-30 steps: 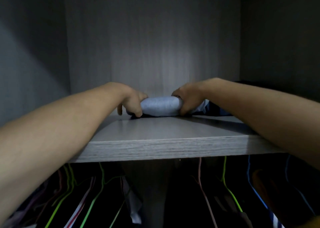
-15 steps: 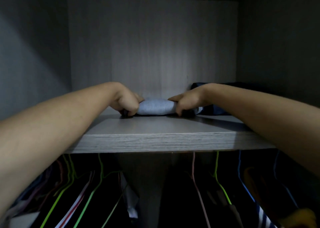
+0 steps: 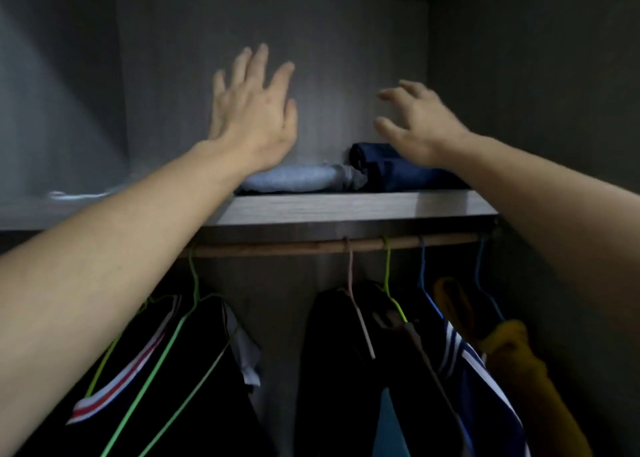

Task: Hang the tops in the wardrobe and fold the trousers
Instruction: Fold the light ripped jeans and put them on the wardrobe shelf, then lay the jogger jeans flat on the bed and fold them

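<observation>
Light grey folded trousers (image 3: 298, 178) lie on the wardrobe shelf (image 3: 346, 207), close to its back wall. Dark blue folded trousers (image 3: 398, 169) lie right beside them on the right, touching. My left hand (image 3: 252, 110) hovers above the grey trousers with fingers spread and straight, holding nothing. Above the blue trousers my right hand (image 3: 419, 120) is lifted with loosely bent fingers, also holding nothing. Below the shelf, several tops hang from the wooden rail (image 3: 329, 245) on coloured wire hangers.
Among the hanging clothes are a dark top with red and white trim (image 3: 131, 370), a blue and white striped top (image 3: 485, 380) and a yellow garment (image 3: 512, 363). The shelf's left part (image 3: 69, 207) holds a small pale object. Wardrobe walls close in on both sides.
Both hands have let go of the grey trousers and lifted off them with fingers spread. The view has dropped, so the rail and hangers now show.
</observation>
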Available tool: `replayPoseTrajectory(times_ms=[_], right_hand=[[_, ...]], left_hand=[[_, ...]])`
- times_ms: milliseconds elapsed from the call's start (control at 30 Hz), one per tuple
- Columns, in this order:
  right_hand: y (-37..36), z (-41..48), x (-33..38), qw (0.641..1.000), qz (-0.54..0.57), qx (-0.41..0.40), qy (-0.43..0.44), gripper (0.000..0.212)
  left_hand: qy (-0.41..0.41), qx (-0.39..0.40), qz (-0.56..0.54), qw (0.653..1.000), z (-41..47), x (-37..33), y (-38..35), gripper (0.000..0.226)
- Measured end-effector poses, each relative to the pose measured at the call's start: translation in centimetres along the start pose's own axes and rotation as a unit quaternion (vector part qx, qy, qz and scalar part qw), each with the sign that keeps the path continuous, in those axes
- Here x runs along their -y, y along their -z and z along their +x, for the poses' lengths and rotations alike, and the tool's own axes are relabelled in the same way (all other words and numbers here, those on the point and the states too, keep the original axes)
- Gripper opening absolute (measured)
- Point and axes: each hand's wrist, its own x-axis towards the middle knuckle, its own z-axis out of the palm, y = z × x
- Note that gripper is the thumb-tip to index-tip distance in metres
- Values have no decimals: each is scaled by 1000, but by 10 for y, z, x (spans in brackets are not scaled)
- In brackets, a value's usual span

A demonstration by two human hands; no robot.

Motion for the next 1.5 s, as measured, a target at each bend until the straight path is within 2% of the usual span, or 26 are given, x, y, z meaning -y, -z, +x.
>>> replayPoseTrajectory(times_ms=[167,233,400,533,633,700,867,1000,1100,1300,1500], right_hand=[[35,-55,-20,995,-69,-66,-23,52],[51,-83,-27,985,-142,-92,-19,51],[106,-155,-38,930,-348,-113,-23,55],[176,-219,-51,883,-447,-134,-40,58],[234,-286,-66,861,-483,-139,-84,57],[272,-344,-77,852,-494,-120,-122,57],[383,-506,-100,812,-545,0,-208,64],[481,-624,-97,769,-585,60,-250,65],[551,-693,-88,731,-607,92,-297,65],[661,-808,-86,666,-626,80,-397,65],[712,-911,-128,606,-613,75,-501,67]], left_hand=[[-18,-10,-43,999,-28,-43,-2,57],[-29,-23,-72,997,-27,-63,-3,60],[-28,-89,-183,979,-39,-138,10,65],[-38,-104,-255,961,-64,-207,44,66],[-42,-105,-307,945,-87,-268,78,68],[-50,-97,-350,931,-111,-316,105,69],[-115,-42,-432,893,-184,-453,182,71],[-197,-7,-453,869,-235,-563,257,71],[-225,28,-489,842,-264,-637,311,72],[-274,72,-562,777,-318,-774,403,74],[-337,88,-606,715,-385,-909,445,75]])
